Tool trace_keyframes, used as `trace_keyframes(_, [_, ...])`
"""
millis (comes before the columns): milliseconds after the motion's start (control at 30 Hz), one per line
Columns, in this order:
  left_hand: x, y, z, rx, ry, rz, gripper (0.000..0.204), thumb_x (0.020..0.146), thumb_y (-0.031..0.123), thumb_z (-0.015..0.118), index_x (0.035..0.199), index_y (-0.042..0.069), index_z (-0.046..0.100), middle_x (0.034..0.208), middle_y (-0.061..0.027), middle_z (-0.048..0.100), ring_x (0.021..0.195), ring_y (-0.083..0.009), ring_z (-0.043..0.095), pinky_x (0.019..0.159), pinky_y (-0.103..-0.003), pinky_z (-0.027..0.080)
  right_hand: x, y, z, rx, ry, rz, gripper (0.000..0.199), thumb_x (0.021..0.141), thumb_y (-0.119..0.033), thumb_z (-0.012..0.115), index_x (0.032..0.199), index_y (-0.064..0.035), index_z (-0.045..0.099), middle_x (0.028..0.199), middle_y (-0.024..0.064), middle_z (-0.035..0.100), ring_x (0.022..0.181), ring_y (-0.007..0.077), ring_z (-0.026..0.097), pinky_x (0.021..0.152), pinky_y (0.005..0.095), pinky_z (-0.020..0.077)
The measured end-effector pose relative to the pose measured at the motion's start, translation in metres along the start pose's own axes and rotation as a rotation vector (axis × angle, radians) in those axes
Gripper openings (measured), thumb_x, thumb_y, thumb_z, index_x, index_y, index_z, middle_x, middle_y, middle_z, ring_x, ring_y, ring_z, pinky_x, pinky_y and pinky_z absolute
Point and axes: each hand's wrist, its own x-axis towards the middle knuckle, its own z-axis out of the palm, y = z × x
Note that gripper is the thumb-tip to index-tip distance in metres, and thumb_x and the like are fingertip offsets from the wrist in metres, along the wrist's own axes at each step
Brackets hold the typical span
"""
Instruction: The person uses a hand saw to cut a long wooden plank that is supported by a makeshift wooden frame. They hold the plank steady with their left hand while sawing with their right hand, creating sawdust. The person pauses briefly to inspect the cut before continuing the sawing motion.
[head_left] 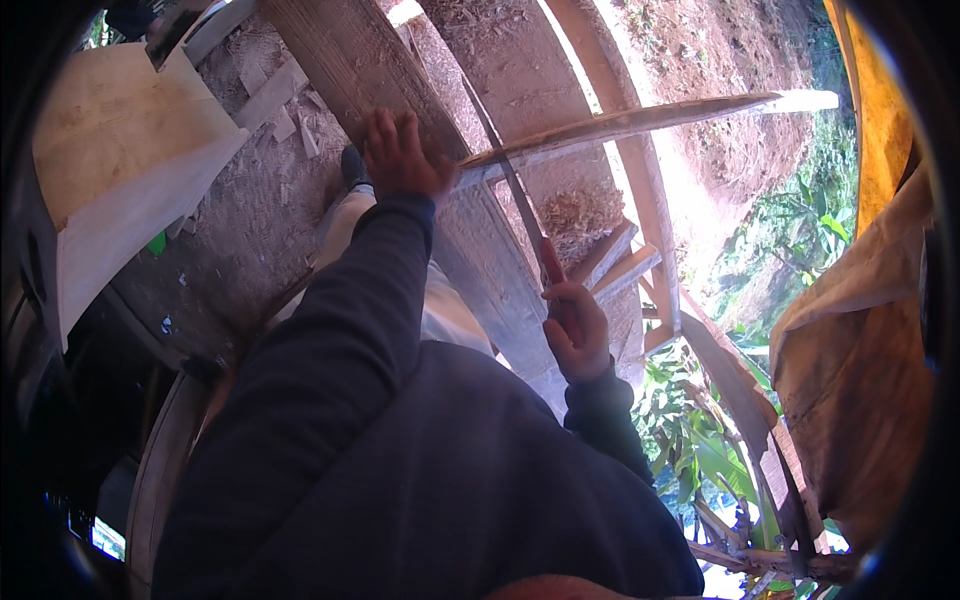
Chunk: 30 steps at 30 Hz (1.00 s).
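A long, narrow wooden strip (640, 122) lies across the bench planks and reaches out to the right past their edge. My left hand (402, 160) presses the strip's near end down on the wide plank (345, 60), fingers spread a little; what lies under the palm is hidden. In my right hand (577, 330) is the reddish handle of a handsaw (524, 208), fingers wrapped round it. Its thin dark blade crosses the strip just right of my left hand, and the blade's tip points away from me.
Sawdust and shavings (580, 222) lie heaped on the bench beside short wood pieces (625, 270). A curved light board (130, 150) stands at left, with offcuts (285, 125) on the ground. An orange-brown tarp (850, 370) hangs at right, near green plants (715, 450).
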Motion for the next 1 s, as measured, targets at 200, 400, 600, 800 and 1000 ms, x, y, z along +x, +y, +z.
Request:
trace_keyframes(200, [0.004, 0.001, 0.004, 0.023, -0.025, -0.001, 0.084, 0.076, 0.038, 0.072, 0.151, 0.008, 0.049, 0.166, -0.0284, 0.032, 0.158, -0.0446, 0.025, 0.126, -0.059, 0.026, -0.076, -0.029, -0.016, -0.288, 0.015, 0.145, 0.031, 0.098, 0.008, 0.062, 0.126, -0.0027, 0.055, 0.114, 0.0091, 0.066, 0.085, 0.0036, 0.054, 0.073, 0.0249, 0.0417])
trace_keyframes(400, [0.004, 0.001, 0.004, 0.014, 0.011, 0.021, 0.077, 0.078, 0.037, 0.068, 0.147, 0.006, 0.052, 0.164, -0.0288, 0.034, 0.157, -0.0449, 0.027, 0.125, -0.060, 0.028, 0.006, 0.011, -0.003, -0.203, 0.151, 0.084, 0.026, 0.098, 0.011, 0.057, 0.119, -0.0039, 0.060, 0.131, 0.0163, 0.069, 0.089, 0.0111, 0.064, 0.079, 0.0286, 0.0499])
trace_keyframes(600, [0.003, 0.005, 0.009, 0.011, 0.031, 0.044, 0.076, 0.080, 0.038, 0.066, 0.147, 0.007, 0.052, 0.164, -0.0276, 0.034, 0.158, -0.0442, 0.025, 0.124, -0.061, 0.029, 0.083, 0.040, 0.017, -0.164, 0.235, -0.026, 0.011, 0.102, 0.003, 0.062, 0.110, -0.0039, 0.064, 0.102, 0.0060, 0.072, 0.085, 0.0114, 0.066, 0.073, 0.0306, 0.0516])
trace_keyframes(800, [0.002, -0.002, 0.004, 0.021, 0.011, 0.017, 0.080, 0.078, 0.038, 0.068, 0.150, 0.008, 0.050, 0.166, -0.0271, 0.032, 0.158, -0.0446, 0.025, 0.124, -0.061, 0.028, -0.024, 0.021, 0.011, -0.290, 0.128, 0.041, 0.015, 0.099, 0.012, 0.058, 0.104, -0.0020, 0.062, 0.107, 0.0108, 0.071, 0.080, 0.0067, 0.058, 0.074, 0.0262, 0.0469])
trace_keyframes(1000, [0.003, -0.002, 0.010, 0.011, 0.021, 0.038, 0.083, 0.077, 0.037, 0.071, 0.152, 0.009, 0.048, 0.165, -0.0270, 0.033, 0.158, -0.0447, 0.026, 0.124, -0.061, 0.029, -0.087, -0.003, -0.009, -0.269, 0.057, 0.146, 0.016, 0.095, 0.010, 0.062, 0.105, -0.0014, 0.063, 0.125, 0.0264, 0.071, 0.108, 0.0214, 0.070, 0.102, 0.0354, 0.0485])
